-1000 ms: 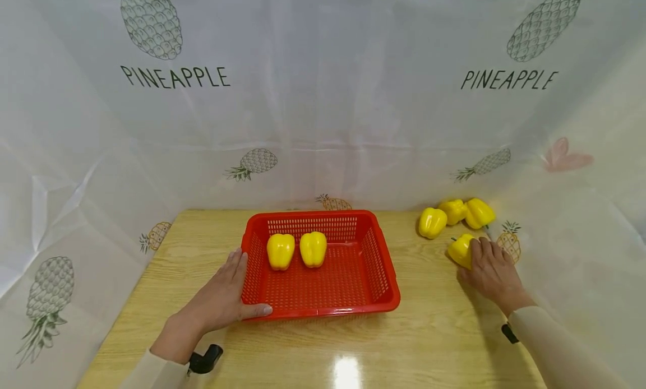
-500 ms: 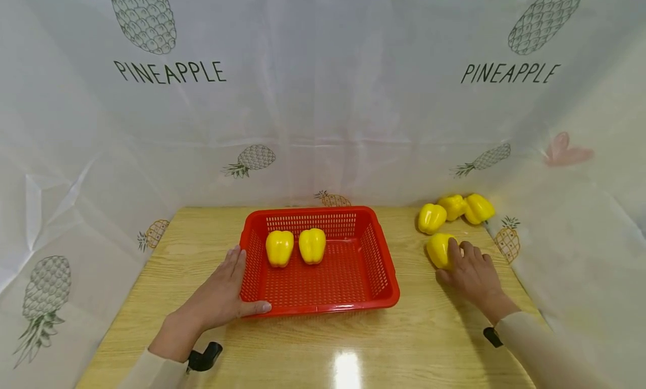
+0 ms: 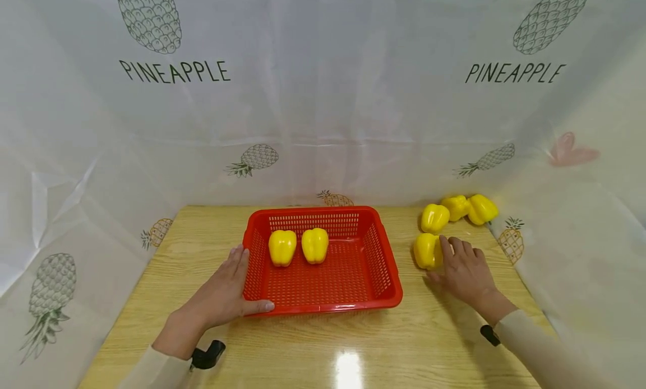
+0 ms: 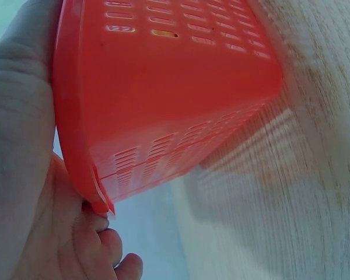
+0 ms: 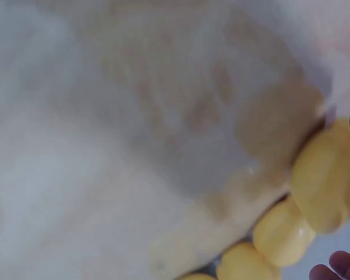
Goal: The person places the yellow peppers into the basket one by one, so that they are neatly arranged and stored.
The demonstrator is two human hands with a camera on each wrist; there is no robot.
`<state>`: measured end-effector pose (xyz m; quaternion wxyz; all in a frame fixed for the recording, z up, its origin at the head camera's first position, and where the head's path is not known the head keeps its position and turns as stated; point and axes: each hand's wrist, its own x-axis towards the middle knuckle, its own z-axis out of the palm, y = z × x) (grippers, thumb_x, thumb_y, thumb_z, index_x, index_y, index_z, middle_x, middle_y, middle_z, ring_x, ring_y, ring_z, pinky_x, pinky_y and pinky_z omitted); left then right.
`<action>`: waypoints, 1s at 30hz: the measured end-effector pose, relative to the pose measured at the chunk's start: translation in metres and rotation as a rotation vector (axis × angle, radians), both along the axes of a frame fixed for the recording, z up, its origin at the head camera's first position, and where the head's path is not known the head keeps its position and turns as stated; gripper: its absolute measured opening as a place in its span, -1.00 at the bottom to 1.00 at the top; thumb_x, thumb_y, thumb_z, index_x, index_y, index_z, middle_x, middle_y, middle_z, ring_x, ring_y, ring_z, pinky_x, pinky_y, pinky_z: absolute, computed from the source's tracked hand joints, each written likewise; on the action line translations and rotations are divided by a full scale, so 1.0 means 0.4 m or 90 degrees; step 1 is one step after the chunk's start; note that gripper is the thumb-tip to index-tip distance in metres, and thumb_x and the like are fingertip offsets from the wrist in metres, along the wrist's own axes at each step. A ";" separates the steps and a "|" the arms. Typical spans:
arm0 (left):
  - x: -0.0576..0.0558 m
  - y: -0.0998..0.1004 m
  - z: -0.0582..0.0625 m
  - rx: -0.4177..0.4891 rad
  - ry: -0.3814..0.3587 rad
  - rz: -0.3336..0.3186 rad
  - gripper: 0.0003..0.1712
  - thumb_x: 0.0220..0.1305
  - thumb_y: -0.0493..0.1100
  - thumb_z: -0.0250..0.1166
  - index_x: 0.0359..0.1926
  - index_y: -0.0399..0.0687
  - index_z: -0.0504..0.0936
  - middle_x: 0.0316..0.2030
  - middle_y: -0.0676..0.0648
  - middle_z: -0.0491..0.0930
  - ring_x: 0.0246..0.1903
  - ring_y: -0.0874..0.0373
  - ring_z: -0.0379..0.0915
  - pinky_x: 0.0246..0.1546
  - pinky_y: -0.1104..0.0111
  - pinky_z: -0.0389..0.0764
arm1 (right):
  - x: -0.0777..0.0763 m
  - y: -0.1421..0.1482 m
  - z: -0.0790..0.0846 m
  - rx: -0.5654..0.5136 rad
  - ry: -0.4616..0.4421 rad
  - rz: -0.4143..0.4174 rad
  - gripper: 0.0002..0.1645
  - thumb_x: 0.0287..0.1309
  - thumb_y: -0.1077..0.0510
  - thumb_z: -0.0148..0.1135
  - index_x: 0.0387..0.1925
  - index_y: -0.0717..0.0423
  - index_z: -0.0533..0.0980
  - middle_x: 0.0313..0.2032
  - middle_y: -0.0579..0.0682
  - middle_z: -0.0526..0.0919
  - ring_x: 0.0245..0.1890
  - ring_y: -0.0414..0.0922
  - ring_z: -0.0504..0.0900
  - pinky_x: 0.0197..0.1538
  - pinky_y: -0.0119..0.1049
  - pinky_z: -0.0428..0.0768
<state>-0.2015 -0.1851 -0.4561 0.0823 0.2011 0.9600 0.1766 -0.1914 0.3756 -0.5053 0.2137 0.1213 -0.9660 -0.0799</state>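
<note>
My left hand [image 3: 222,291] rests at the near left corner of a red plastic basket [image 3: 323,309], fingers along its left rim and thumb on the front rim. The basket's perforated outer wall [image 4: 175,87] fills much of the left wrist view. Inside stand two yellow bell peppers, a left one [image 3: 282,248] and a right one [image 3: 315,245]. Right of the basket, my right hand [image 3: 466,274] holds another yellow bell pepper [image 3: 427,251] low over the table, thumb and forefinger at its right side. Its underside is hidden. Only fingertips [image 5: 343,263] show in the right wrist view.
Three more yellow bell peppers, a near one [image 3: 435,218], a middle one [image 3: 456,207] and a far right one [image 3: 481,209], lie at the back right. A pineapple-print sheet [image 3: 323,109] hangs behind and beside the wooden table [image 3: 298,350].
My right hand has moved left with its pepper, toward the basket, and the pepper looks more upright. The left hand, the basket and the other peppers have stayed in place.
</note>
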 end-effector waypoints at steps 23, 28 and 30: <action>-0.001 0.002 -0.003 -0.009 -0.006 0.005 0.63 0.03 0.66 0.36 0.64 -0.45 -0.10 0.66 -0.45 -0.19 0.64 -0.41 -0.21 0.55 -0.27 0.13 | -0.085 -0.001 0.045 -0.017 -0.218 -0.008 0.25 0.00 -0.31 0.61 0.39 0.43 0.23 0.27 0.46 0.50 0.26 0.44 0.48 0.26 0.52 0.40; -0.002 0.001 -0.002 -0.007 0.001 0.002 0.62 0.03 0.65 0.37 0.64 -0.46 -0.09 0.65 -0.46 -0.18 0.64 -0.42 -0.20 0.55 -0.27 0.14 | -0.087 0.000 0.036 -0.017 -0.188 0.011 0.15 -0.05 -0.23 0.67 0.22 0.41 0.23 0.12 0.45 0.53 0.15 0.42 0.54 0.16 0.43 0.53; -0.002 0.001 -0.001 -0.006 0.004 0.002 0.63 0.03 0.67 0.36 0.63 -0.47 -0.09 0.65 -0.46 -0.17 0.63 -0.42 -0.20 0.55 -0.26 0.15 | -0.088 0.001 0.034 -0.015 -0.169 0.021 0.14 -0.06 -0.21 0.68 0.19 0.41 0.20 0.08 0.44 0.52 0.10 0.41 0.56 0.12 0.40 0.57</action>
